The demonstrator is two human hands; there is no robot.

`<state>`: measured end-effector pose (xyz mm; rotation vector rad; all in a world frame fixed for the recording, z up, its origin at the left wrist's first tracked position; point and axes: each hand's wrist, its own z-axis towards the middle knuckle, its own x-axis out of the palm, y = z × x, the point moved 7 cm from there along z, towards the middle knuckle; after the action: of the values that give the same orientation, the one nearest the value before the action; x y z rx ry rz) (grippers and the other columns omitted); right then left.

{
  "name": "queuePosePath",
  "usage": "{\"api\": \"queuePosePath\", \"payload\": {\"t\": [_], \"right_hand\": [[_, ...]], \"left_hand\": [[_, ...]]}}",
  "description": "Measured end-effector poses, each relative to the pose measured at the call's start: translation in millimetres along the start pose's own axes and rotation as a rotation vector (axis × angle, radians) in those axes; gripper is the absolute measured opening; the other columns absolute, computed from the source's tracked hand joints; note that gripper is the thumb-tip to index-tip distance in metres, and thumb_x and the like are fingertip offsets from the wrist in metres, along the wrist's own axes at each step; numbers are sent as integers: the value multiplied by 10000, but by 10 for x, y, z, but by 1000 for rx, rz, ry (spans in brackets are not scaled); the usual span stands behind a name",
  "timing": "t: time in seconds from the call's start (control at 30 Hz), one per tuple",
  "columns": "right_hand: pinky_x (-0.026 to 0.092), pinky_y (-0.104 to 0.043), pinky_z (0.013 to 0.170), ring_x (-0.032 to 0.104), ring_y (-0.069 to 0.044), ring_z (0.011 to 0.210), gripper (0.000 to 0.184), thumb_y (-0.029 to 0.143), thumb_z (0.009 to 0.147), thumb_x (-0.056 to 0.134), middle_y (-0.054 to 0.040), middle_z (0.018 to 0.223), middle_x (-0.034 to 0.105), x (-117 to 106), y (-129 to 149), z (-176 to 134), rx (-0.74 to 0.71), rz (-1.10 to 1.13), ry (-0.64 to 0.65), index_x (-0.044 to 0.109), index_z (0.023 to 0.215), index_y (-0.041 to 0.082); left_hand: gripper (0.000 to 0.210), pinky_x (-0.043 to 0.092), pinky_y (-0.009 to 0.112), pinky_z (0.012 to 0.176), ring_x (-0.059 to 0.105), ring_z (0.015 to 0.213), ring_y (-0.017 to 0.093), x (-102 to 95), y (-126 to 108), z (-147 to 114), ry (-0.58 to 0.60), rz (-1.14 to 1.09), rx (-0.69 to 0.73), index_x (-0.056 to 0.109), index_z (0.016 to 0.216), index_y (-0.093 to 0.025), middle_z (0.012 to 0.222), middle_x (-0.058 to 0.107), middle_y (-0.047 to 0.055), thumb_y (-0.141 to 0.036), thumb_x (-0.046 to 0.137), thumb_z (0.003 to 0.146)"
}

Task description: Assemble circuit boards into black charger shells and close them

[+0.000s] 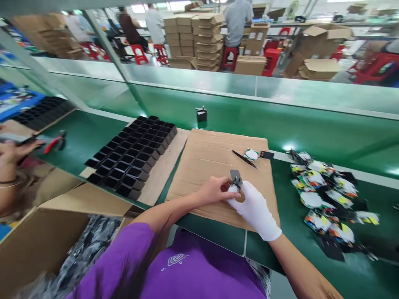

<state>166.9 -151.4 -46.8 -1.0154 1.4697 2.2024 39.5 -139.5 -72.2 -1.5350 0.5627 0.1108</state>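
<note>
Both hands meet over a cardboard sheet, holding a small circuit board assembly between them. Its dark square plate (236, 176) sticks up above the fingers, and a white part shows lower down; the rest is hidden by the hands. My left hand (215, 190), bare, pinches it from the left. In a white glove, my right hand (256, 209) grips it from the right with its fingers closed. Just beyond lie black tweezers (245, 159) and another circuit board (251, 155) with a white round pad, joined to a black plate (267, 155).
Rows of black open cases (134, 149) stand at left. A heap of circuit boards (324, 195) lies at right. A small black case (201, 114) sits near the back panel. A carton (40, 236) of bagged parts is lower left, beside a co-worker's hand (18, 150).
</note>
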Motion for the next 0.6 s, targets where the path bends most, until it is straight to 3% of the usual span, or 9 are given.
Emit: {"api": "queuePosePath", "payload": {"t": [0.2, 0.27, 0.33, 0.4, 0.47, 0.5, 0.6], "right_hand": [[573, -420, 629, 718, -297, 728, 223, 465, 752, 660, -61, 834, 731, 64, -100, 6, 149, 33, 40, 625, 880, 287], [580, -435, 659, 719, -291, 715, 212, 466, 754, 641, -49, 801, 734, 56, -165, 5, 206, 99, 22, 629, 864, 285], [591, -458, 782, 734, -290, 806, 315, 483, 735, 669, -60, 879, 754, 43, -226, 16, 235, 244, -12, 645, 964, 269], [573, -470, 905, 734, -285, 920, 490, 515, 708, 712, -91, 1019, 756, 37, -296, 30, 267, 423, -50, 634, 1105, 239], [559, -474, 956, 723, -286, 991, 621, 544, 671, 751, -121, 1118, 738, 52, -368, 41, 319, 572, -71, 612, 1179, 215], [557, -477, 966, 719, -287, 1007, 653, 552, 655, 763, -130, 1141, 732, 64, -397, 44, 346, 624, -74, 609, 1188, 209], [547, -487, 991, 718, -284, 1007, 696, 554, 619, 787, -137, 1141, 731, 91, -438, 52, 401, 692, -65, 606, 1189, 197]], "left_hand": [[368, 448, 227, 613, 664, 689, 161, -2, -70, -7, 22, 115, -34, 667, 818, -197, 707, 701, -10, -517, 793, 686], [384, 461, 244, 641, 690, 733, 188, -18, -140, -30, 66, 147, -8, 689, 842, -197, 752, 732, 18, -548, 766, 707], [392, 475, 264, 669, 705, 766, 210, -151, -215, -30, 57, 189, 10, 718, 878, -201, 807, 754, 44, -574, 714, 757], [380, 486, 281, 686, 704, 782, 223, -458, -265, 18, -50, 303, -20, 738, 928, -208, 852, 760, 58, -561, 677, 802], [313, 501, 306, 757, 691, 866, 250, -946, -278, 95, -266, 536, -130, 745, 958, -206, 907, 750, 75, -480, 698, 813], [298, 504, 327, 825, 672, 959, 273, -1236, -263, 122, -397, 681, -242, 742, 974, -216, 972, 742, 81, -458, 716, 802], [364, 415, 469, 1029, 493, 1271, 385, -1922, -217, 244, -601, 797, -380, 670, 1167, -126, 1259, 624, 209, -341, 628, 876]]}}
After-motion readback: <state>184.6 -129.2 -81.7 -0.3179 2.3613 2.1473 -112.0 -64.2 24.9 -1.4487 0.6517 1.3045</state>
